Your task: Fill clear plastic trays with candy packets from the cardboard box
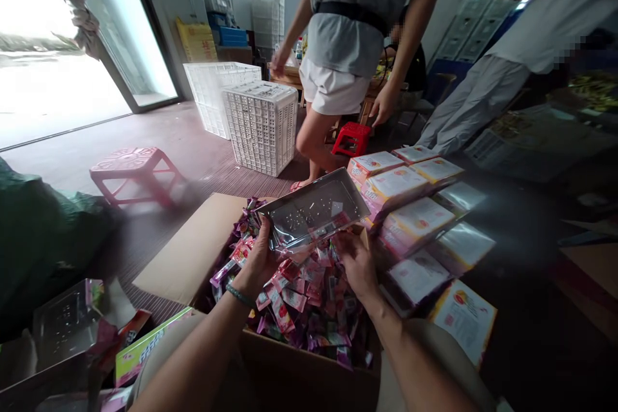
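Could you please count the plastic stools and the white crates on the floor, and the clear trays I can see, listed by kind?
Pink stool: 1
Red stool: 1
White crates by the door: 2
Clear trays: 2, one held by the left hand above the sweets box, one lying at lower left
Total: 6

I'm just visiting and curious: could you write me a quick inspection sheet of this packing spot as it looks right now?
Surface: wooden floor; work is done over an open cardboard box.
Job's things: clear plastic tray tilted above the box; box full of small pink and purple sachets.
Clutter: filled packs laid in rows at right; empty tray and packaging at lower left.
Grip: left hand holds the tray's near edge; right hand is at the sachets below the tray.
Cables: nothing seen.
Surroundings: white crates, pink stool, red stool, two other people standing.
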`<state>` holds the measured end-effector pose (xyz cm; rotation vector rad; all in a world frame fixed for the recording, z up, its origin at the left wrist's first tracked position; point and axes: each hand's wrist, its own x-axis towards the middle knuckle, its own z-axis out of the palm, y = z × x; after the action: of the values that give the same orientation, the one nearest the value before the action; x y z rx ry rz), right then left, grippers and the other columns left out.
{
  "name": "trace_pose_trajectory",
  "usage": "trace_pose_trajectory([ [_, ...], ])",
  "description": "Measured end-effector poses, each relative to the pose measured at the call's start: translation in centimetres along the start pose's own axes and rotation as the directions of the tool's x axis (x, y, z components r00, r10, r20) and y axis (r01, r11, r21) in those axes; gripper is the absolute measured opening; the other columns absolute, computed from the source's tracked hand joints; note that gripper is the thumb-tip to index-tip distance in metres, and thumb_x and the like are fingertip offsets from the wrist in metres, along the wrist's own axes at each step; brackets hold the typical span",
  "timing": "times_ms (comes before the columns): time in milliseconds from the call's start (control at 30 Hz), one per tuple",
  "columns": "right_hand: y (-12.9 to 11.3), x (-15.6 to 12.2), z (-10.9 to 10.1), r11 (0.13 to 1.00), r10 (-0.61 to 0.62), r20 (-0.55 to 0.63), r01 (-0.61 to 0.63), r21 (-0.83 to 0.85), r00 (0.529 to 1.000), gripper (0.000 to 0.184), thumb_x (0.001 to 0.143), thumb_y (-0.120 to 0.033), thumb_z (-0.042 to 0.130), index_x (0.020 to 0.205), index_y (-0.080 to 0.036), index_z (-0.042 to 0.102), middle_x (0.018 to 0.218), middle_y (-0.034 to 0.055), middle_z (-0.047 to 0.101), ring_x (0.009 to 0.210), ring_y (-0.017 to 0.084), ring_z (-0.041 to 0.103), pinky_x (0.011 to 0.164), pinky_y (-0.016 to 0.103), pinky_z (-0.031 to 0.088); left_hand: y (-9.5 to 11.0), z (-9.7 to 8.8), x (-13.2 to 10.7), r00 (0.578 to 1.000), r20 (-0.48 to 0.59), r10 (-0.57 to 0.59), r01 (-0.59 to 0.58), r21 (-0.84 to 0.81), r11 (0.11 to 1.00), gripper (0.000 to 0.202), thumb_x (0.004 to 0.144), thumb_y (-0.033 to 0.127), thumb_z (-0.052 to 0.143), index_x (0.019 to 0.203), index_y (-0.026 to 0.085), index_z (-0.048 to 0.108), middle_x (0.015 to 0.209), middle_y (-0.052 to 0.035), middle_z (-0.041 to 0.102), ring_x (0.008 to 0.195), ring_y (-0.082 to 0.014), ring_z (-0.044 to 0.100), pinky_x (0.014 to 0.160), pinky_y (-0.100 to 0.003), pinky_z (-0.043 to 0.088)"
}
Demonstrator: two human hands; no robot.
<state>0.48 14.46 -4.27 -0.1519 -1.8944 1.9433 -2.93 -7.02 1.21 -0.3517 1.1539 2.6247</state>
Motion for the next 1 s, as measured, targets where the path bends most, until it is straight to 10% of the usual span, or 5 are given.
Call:
trace_pose_trajectory([
  [333,-0.1,-0.2,1.0,0.767,-0.348,0.183,0.392,-0.507,0.919,0.036,0.093,-0.032,0.06,0.126,-0.029,0.073,0.136,0.0103,0.069,0.137,0.033,0.057,0.111,0.051,0.05,-0.1,0.8,-0.5,0.989,0.003,-0.145,0.145,-0.002,0.989,0.061,0.099,0.067,0.043,0.136,0.022,0.063,0.114,-0.012,0.075,0.113,-0.0323,0.071,0.09,-0.049,0.065],
  [533,3.2,0.2,1.3,0.679,-0.221,0.34,0.395,-0.619,0.914,0.036,0.075,-0.009,0.061,0.102,-0.025,0.079,0.085,0.0095,0.079,0.093,0.033,0.073,0.091,0.045,0.057,-0.9,0.2,-0.4,0.98,0.034,-0.195,0.196,-0.025,0.98,0.066,0.1,0.062,0.049,0.142,0.013,0.059,0.118,-0.0198,0.073,0.118,-0.0362,0.069,0.102,-0.057,0.058],
  [733,2.6,-3.7,3.3,0.667,-0.353,0.478,0.575,-0.475,0.804,0.022,0.09,-0.017,0.063,0.105,-0.026,0.076,0.095,0.0097,0.077,0.092,0.03,0.073,0.083,0.042,0.06,-0.2,-0.6,0.7,1.0,-0.025,-0.011,0.01,-0.053,0.999,0.069,0.092,0.073,0.054,0.141,0.024,0.059,0.137,-0.013,0.067,0.121,-0.0361,0.067,0.1,-0.055,0.059],
  [1000,1.0,-2.9,3.5,0.659,-0.558,0.204,0.579,-0.48,0.804,0.039,0.096,-0.014,0.056,0.133,-0.025,0.064,0.118,0.0117,0.074,0.115,0.029,0.068,0.098,0.048,0.059,-0.4,0.2,0.1,0.973,0.062,-0.223,0.23,-0.129,0.965,0.075,0.095,0.076,0.035,0.142,0.021,0.056,0.131,-0.0187,0.068,0.121,-0.0383,0.067,0.097,-0.063,0.057],
])
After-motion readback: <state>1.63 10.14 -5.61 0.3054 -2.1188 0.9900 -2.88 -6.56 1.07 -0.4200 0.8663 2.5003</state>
